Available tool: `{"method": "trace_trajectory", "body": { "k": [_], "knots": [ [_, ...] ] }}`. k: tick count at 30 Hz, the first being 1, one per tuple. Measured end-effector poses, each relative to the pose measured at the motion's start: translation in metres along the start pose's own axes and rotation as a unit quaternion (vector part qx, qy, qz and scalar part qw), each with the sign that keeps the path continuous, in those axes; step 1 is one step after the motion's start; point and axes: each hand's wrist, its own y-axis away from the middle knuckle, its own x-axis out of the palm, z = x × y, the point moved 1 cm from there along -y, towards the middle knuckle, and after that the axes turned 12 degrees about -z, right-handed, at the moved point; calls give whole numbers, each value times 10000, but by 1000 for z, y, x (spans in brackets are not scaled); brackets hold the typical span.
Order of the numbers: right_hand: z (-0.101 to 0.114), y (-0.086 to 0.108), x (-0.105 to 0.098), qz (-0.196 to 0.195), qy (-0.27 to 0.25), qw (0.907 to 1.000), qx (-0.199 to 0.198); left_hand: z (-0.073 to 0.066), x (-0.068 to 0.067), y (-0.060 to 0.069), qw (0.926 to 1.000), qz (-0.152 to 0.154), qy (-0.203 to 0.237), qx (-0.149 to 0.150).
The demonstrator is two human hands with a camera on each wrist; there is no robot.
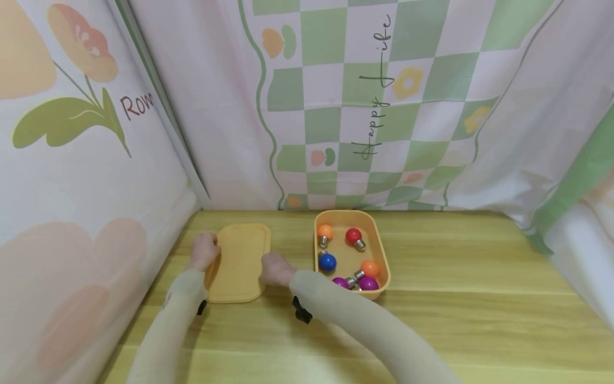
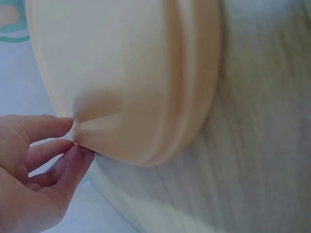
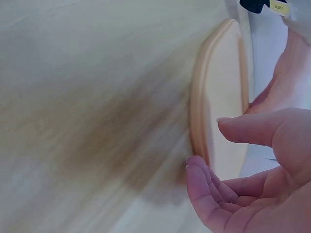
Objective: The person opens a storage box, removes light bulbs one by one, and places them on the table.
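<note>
A yellow-orange lid (image 1: 242, 261) with rounded corners lies at the left of the table. At its left edge my left hand (image 1: 204, 250) pinches the rim between thumb and fingertips; the left wrist view shows the lid (image 2: 126, 63) dented and creased at that pinch. My right hand (image 1: 277, 269) is at the lid's right edge. In the right wrist view, the right hand (image 3: 257, 179) has its thumb over the lid's face and its bent fingers by the rim, with a gap between them. Whether those fingertips touch the rim, I cannot tell.
Right of the lid stands a yellow-orange box (image 1: 384, 250) without a cover. Inside lie several bulbs, among them a red bulb (image 1: 354, 236), a blue bulb (image 1: 328, 262) and a purple bulb (image 1: 369, 284). Patterned curtains (image 1: 230, 106) hang behind and beside the wooden table (image 1: 455, 320).
</note>
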Motion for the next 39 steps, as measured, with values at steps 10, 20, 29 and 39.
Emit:
{"method": "trace_trajectory", "body": {
  "k": [10, 20, 29, 39],
  "knots": [
    [-12, 1, -36, -158, -506, 9981, -317, -11, -2, -1, 9994, 15, 303, -153],
    [-38, 11, -75, -449, -422, 9961, -636, -48, 0, -2, 9973, -40, 566, 474],
    [-64, 24, -96, -821, -384, 9930, -760, -92, 9, 2, 9896, -250, 999, 1005],
    [-99, 39, -114, -1221, -329, 9881, -874, -135, 18, 13, 9773, -146, 1473, 1518]
  ]
}}
